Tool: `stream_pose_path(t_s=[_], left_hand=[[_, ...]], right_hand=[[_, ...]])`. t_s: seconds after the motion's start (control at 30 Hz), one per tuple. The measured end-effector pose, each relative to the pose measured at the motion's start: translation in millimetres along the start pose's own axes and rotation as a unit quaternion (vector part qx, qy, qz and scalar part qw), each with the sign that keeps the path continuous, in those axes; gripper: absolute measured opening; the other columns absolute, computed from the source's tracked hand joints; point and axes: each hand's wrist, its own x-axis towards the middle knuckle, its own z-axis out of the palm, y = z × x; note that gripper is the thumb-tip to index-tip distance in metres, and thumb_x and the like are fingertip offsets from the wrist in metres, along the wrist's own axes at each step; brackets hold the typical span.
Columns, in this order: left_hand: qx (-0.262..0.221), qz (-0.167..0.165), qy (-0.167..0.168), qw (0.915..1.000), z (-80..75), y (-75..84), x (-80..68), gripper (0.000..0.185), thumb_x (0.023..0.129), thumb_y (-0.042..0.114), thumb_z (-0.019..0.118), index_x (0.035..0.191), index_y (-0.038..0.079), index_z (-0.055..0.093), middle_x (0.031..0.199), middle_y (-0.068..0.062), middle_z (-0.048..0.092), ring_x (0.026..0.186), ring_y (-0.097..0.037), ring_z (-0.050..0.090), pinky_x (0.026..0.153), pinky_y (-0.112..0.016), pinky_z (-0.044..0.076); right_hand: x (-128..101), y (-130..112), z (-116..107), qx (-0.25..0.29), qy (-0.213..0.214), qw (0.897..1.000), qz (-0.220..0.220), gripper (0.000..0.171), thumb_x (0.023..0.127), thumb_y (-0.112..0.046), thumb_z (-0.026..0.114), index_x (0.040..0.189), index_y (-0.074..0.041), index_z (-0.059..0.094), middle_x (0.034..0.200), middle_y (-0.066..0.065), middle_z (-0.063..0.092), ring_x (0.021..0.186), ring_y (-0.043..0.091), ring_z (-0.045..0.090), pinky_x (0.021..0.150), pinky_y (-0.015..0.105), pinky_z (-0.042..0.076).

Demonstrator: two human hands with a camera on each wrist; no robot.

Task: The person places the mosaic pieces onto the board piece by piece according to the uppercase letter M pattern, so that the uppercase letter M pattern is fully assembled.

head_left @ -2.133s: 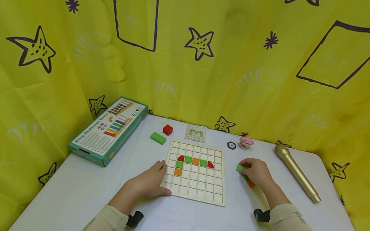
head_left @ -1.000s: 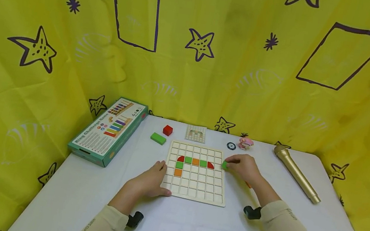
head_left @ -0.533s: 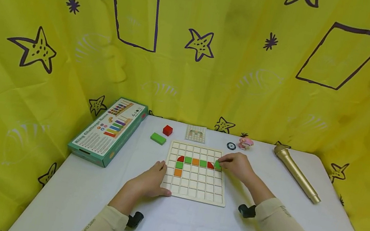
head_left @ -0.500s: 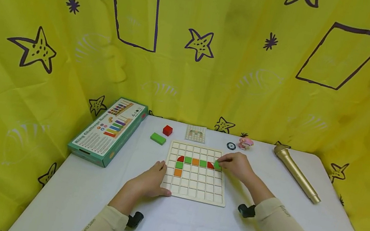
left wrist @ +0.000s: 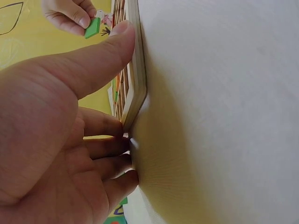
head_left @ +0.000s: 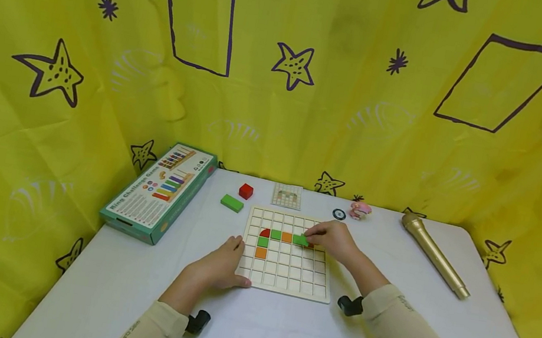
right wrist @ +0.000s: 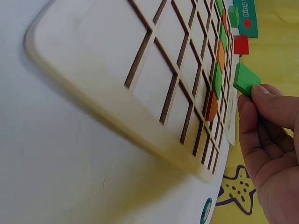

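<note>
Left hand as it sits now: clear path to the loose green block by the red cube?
Probably yes. The left hand rests on the grid board's near-left corner; only bare table lies between it and the green block. It holds nothing.

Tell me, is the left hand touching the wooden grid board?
Touching: the left wrist view shows the left hand, thumb along the wooden grid board edge, fingers at its corner.

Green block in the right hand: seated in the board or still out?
Out. The right hand pinches the green block above the board, clear of its cells.
</note>
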Motion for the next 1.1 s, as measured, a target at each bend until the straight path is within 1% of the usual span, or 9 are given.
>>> stream_pose_path(t_s=[0.2, 0.4, 0.67, 0.9, 1.0, 1.1], left_hand=[[0.003, 0.003, -0.002, 1.0000, 1.8, -1.8, 1.9, 0.104, 0.082, 0.044, 0.082, 0.154, -0.007, 0.028, 0.163, -0.021, 0.024, 0.151, -0.035, 0.019, 0.117, -0.044, 0.030], [0.007, 0.004, -0.002, 1.0000, 1.6, -2.4, 1.8, 0.104, 0.082, 0.045, 0.082, 0.154, -0.008, 0.028, 0.163, -0.021, 0.023, 0.151, -0.035, 0.018, 0.117, -0.043, 0.030], [0.009, 0.003, -0.007, 0.9999, 0.1, -2.1, 0.6, 0.104, 0.083, 0.045, 0.080, 0.155, -0.007, 0.026, 0.164, -0.020, 0.022, 0.152, -0.034, 0.016, 0.118, -0.043, 0.028], [0.007, 0.005, -0.010, 0.9999, 0.3, -2.7, 1.8, 0.105, 0.083, 0.046, 0.080, 0.155, -0.008, 0.026, 0.163, -0.021, 0.022, 0.152, -0.035, 0.017, 0.118, -0.044, 0.029], [0.005, 0.008, -0.011, 0.9999, 0.1, -3.0, 2.3, 0.105, 0.084, 0.046, 0.080, 0.155, -0.009, 0.025, 0.163, -0.022, 0.022, 0.151, -0.035, 0.018, 0.118, -0.044, 0.029], [0.007, 0.008, -0.010, 0.9999, -0.7, -3.1, 2.2, 0.105, 0.084, 0.046, 0.080, 0.155, -0.009, 0.025, 0.163, -0.022, 0.022, 0.151, -0.035, 0.018, 0.117, -0.044, 0.029]], right_hand=[[5, -4, 9, -0.003, -0.009, 1.000, -0.008, 0.007, 0.089, -0.009, 0.077, 0.094, -0.008, 0.081, 0.100, 0.004, 0.076, 0.103, 0.025, 0.066, 0.089, 0.040, 0.054], [5, -11, 17, 0.009, -0.021, 1.000, -0.011, 0.006, 0.089, -0.008, 0.077, 0.093, -0.009, 0.081, 0.100, 0.004, 0.075, 0.102, 0.024, 0.065, 0.088, 0.039, 0.055], [8, -15, 27, -0.008, -0.028, 0.999, -0.017, 0.004, 0.088, -0.007, 0.077, 0.090, -0.008, 0.081, 0.096, 0.003, 0.075, 0.101, 0.024, 0.063, 0.090, 0.042, 0.053], [9, -17, 34, -0.011, -0.053, 0.999, -0.003, 0.005, 0.088, -0.007, 0.077, 0.089, -0.010, 0.081, 0.095, -0.001, 0.074, 0.095, 0.019, 0.061, 0.084, 0.038, 0.054], [10, -19, 35, -0.020, -0.054, 0.998, 0.000, 0.005, 0.088, -0.008, 0.078, 0.088, -0.011, 0.081, 0.094, -0.002, 0.074, 0.095, 0.019, 0.061, 0.086, 0.038, 0.053], [11, -21, 36, -0.034, -0.053, 0.998, -0.005, 0.004, 0.089, -0.009, 0.078, 0.088, -0.011, 0.081, 0.094, -0.002, 0.074, 0.097, 0.020, 0.062, 0.089, 0.041, 0.052]])
